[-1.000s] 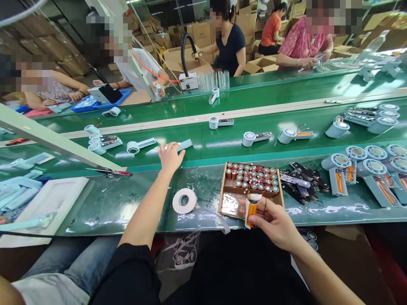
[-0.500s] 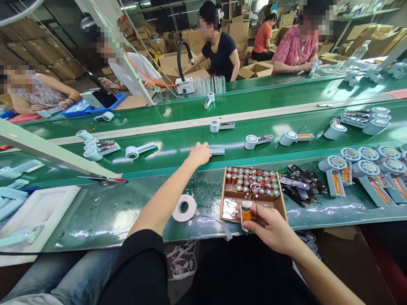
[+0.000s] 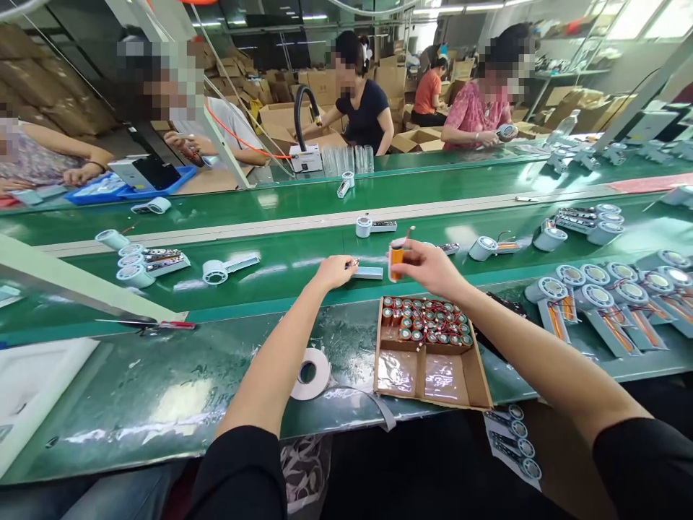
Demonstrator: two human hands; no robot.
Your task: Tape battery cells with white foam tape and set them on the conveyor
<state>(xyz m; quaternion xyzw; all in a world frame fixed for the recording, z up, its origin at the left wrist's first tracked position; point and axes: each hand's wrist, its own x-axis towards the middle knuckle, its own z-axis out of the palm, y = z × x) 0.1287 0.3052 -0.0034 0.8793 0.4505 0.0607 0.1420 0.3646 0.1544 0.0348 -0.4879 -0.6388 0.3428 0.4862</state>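
Over the near belt, my left hand [image 3: 334, 273] is closed around the round head of a light-blue handheld fan housing, whose open handle [image 3: 369, 273] points right. The head itself is mostly hidden by my fingers. Just right of it, my right hand [image 3: 430, 266] pinches an orange battery [image 3: 397, 260] with a white strip along its side and a short wire at the top. The battery is held upright, apart from the handle. Below my hands stands a cardboard box [image 3: 380, 368] with several wired batteries [image 3: 427, 319] in its far part.
A roll of white tape [image 3: 325, 374] lies on the bench, its loose end trailing right. Fan housings [image 3: 600, 296] crowd the right side; others sit along the green belt [image 3: 292, 253]. A screwdriver [image 3: 176, 325] lies near a slanted post [image 3: 81, 278]. Co-workers sit across the line.
My right hand has carried the battery from above the cardboard box forward to the belt, beside the fan handle. My left hand stays on the fan housing. The view has shifted slightly.
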